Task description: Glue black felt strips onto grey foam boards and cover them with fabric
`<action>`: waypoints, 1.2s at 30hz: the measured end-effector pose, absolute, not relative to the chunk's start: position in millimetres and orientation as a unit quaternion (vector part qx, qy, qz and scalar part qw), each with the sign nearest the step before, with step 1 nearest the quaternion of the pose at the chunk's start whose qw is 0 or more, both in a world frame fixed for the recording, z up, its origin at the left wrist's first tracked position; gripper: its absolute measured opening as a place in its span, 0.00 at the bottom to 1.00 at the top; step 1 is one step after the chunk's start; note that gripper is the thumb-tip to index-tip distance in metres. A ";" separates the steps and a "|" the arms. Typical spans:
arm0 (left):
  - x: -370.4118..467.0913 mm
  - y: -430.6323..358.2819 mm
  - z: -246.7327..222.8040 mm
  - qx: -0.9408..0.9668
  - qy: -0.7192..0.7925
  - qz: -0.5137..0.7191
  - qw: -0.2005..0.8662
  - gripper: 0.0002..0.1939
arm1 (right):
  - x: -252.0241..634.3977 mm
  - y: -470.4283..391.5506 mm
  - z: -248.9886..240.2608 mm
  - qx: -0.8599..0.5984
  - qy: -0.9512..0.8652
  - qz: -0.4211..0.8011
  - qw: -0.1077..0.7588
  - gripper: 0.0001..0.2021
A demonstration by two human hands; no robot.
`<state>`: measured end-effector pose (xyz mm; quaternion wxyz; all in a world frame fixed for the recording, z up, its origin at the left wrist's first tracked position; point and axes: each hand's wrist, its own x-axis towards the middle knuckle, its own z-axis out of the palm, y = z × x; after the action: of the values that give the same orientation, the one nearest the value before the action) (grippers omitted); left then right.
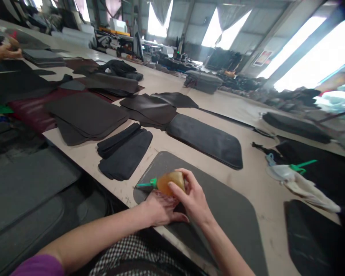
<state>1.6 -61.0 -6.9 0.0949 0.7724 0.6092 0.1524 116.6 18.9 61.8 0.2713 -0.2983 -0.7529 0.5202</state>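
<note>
My right hand point(196, 197) is wrapped around an amber squeeze bottle point(165, 184) with a green cap and a long green nozzle. The bottle lies tilted on its side, its nozzle pointing left over the near left corner of a large dark grey rounded sheet point(218, 199). Just under the bottle, my left hand point(161, 209) rests flat on that sheet with the thumb stretched out. Some of its fingers are hidden behind the bottle. Dark, narrow fabric pieces point(126, 153) lie stacked just beyond the sheet's left corner.
Behind the sheet lies a black rounded stack point(205, 140), with brown sheets point(89, 115) to its left. On the right are a white cloth point(301, 184) with a green nozzle point(301, 166) and a dark panel point(310, 234). Another person's hand point(7, 51) holds a bottle at far left.
</note>
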 end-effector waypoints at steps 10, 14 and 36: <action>-14.9 -31.6 13.3 0.767 0.619 0.171 0.000 0.40 | 119.4 122.9 52.8 -0.334 -0.810 0.266 0.401 0.27; -20.3 -18.0 5.1 0.757 0.637 0.147 -0.004 0.42 | 111.7 125.9 54.1 -0.293 -0.852 0.221 0.374 0.24; -22.9 -13.9 -8.8 0.770 0.631 0.074 -0.050 0.35 | 287.4 120.7 86.2 -0.361 -0.877 0.132 0.288 0.20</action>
<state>-22.9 -13.9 -8.8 -0.0497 0.7703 0.6314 0.0744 287.4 120.7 86.2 0.2878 -0.3614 -0.8771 0.1315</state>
